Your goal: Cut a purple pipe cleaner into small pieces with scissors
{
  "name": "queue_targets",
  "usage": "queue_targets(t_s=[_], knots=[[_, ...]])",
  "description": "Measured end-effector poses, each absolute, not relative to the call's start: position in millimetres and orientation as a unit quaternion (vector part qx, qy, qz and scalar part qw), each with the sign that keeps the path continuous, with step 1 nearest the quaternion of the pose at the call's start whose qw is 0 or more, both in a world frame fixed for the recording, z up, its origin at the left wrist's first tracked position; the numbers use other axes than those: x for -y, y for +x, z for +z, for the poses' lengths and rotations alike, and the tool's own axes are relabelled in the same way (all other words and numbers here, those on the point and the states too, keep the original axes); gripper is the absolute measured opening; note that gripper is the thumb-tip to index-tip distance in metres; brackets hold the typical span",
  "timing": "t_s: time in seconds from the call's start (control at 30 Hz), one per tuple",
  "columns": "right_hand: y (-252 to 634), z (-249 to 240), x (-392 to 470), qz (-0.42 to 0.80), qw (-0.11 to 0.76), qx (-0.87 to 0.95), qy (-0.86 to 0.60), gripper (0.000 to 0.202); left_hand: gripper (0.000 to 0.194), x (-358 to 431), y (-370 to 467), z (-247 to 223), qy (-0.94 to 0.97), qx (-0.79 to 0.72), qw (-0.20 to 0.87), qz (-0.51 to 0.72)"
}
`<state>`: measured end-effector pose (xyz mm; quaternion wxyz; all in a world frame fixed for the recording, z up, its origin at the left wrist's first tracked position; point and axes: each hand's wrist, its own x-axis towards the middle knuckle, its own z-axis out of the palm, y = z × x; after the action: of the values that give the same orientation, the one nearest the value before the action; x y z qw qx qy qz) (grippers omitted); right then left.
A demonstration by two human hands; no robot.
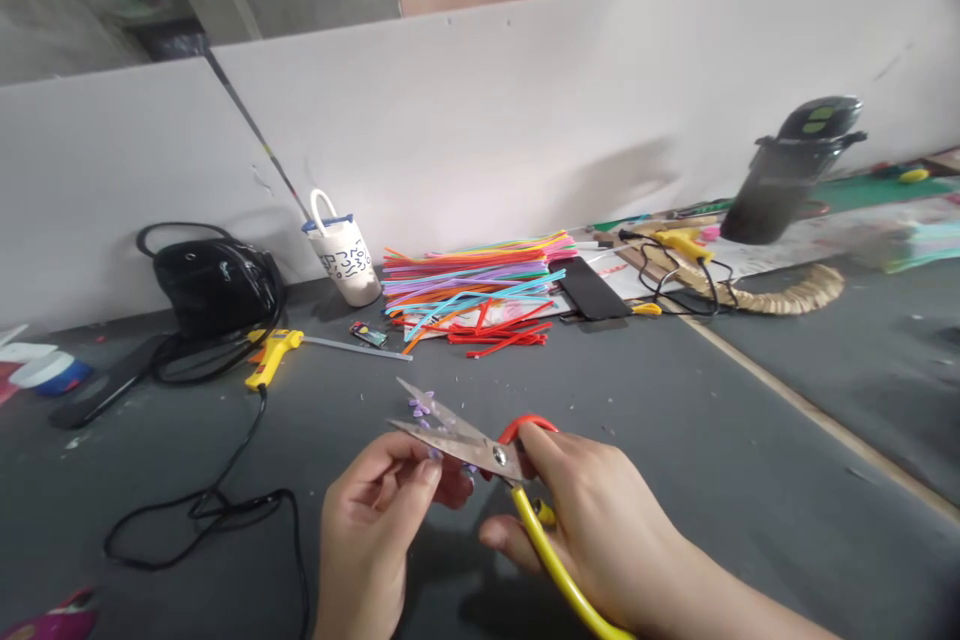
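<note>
My right hand (592, 510) holds a pair of scissors (480, 445) with one red and one yellow handle. The blades stand apart and point up and to the left. Close by on the left, my left hand (382, 525) pinches a small purple piece (435, 455) between thumb and finger, just under the lower blade. More small purple bits (421, 404) show between and behind the blades. The exact shape of the held piece is partly hidden by the fingers and scissors.
Colored pipe cleaners (472, 280) lie by the white partition (480, 120), with red ones (502, 330) in front. A black phone (592, 290) and dark bottle (784, 175) are right; a white cup (345, 260), yellow glue gun (274, 357) and black bag (214, 285) are left.
</note>
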<state>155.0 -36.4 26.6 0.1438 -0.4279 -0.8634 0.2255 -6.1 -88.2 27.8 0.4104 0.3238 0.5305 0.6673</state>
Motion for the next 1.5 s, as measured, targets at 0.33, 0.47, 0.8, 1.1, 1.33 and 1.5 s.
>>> queue_targets(t_s=[0.33,0.47,0.8,1.1,1.33,1.5], knots=[[155,25,38,0.222,0.136,0.866,-0.428,0.045,0.004,89,2,35,0.302,-0.532,0.389,0.688],[156,25,39,0.231,0.129,0.864,-0.428,0.046,0.004,89,4,38,0.314,-0.541,0.383,0.679],[154,29,39,0.236,0.123,0.869,-0.418,0.043,0.005,88,4,44,0.31,-0.546,0.381,0.679],[156,28,39,0.235,0.127,0.867,-0.421,0.046,0.004,90,3,40,0.322,-0.539,0.388,0.675],[155,28,40,0.226,0.126,0.864,-0.432,0.044,0.005,89,2,40,0.327,-0.539,0.386,0.674],[155,29,40,0.223,0.117,0.866,-0.431,0.045,0.003,90,1,39,0.325,-0.543,0.386,0.671]])
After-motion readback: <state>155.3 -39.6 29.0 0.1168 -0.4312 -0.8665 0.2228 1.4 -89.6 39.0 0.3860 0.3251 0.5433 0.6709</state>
